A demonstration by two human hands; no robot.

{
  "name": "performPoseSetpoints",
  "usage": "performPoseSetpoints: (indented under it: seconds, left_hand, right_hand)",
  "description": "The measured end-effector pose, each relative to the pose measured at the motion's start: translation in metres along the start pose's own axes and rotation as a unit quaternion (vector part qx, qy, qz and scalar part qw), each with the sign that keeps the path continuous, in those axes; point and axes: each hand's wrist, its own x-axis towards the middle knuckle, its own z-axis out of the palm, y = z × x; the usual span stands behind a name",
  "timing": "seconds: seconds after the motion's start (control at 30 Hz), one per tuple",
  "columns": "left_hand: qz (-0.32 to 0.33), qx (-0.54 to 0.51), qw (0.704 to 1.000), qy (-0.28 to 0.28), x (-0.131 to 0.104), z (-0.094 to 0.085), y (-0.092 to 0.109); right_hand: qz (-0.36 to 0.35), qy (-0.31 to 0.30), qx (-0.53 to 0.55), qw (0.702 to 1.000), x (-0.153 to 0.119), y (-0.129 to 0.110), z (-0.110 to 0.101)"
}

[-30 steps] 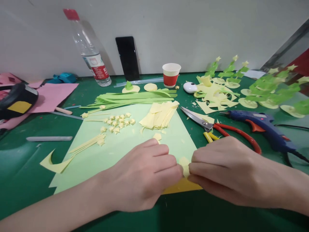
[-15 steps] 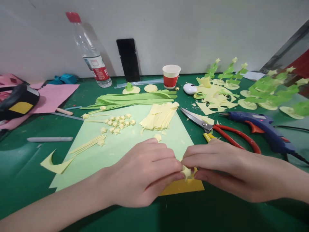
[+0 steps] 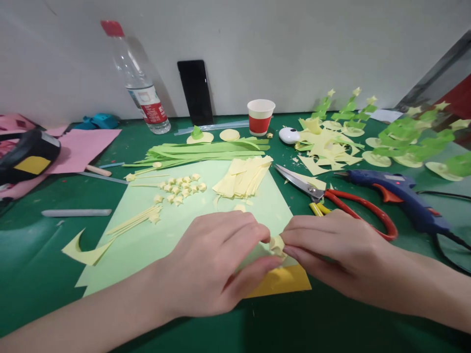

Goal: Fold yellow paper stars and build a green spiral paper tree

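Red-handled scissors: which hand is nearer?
Right. The right hand is just on the near side of the scissors, overlapping their handles in view; the left hand is farther off, to their left.

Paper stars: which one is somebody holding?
The pale yellow star pinched by the right hand. No hand is holding the others, such as the cluster on the light green sheet.

Bare left hand [image 3: 217, 260], bare right hand [image 3: 342, 257], smooth backs, slim fingers [image 3: 312, 238] softly rounded at the joints, 2 slender forearms [image 3: 110, 299], uncovered up to the view's edges.
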Motion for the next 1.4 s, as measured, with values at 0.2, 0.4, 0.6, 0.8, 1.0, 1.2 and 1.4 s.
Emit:
performPoseSetpoints:
  seconds: [0.2, 0.4, 0.6, 0.8, 1.0, 1.2, 1.4]
  left_hand:
    - [0.034, 0.072, 0.997, 0.001, -0.001, 0.005, 0.001]
    - [0.068, 0.066, 0.995, -0.016, -0.003, 0.007, 0.000]
    - [0.039, -0.023, 0.998, -0.031, -0.005, 0.012, 0.005]
    - [0.060, -0.030, 0.997, -0.039, -0.007, 0.011, 0.002]
    - [-0.004, 0.049, 0.998, -0.025, -0.002, 0.012, -0.004]
    - [0.013, -0.003, 1.000, -0.011, -0.001, 0.015, -0.004]
    - [-0.047, 0.007, 0.999, 0.005, 0.004, 0.003, -0.022]
  right_hand:
    - [0.012, -0.003, -0.053, 0.998, 0.000, -0.004, 0.001]
    - [0.001, -0.035, -0.050, 0.998, -0.001, -0.004, 0.001]
    - [-0.033, -0.027, -0.080, 0.996, -0.004, -0.011, 0.002]
    - [-0.030, 0.007, -0.075, 0.997, -0.006, -0.011, 0.008]
    - [0.014, 0.020, -0.098, 0.995, -0.004, 0.002, 0.015]
    - [0.009, 0.021, -0.112, 0.993, -0.002, 0.004, 0.018]
    - [0.034, 0.022, -0.114, 0.993, -0.001, 0.004, 0.015]
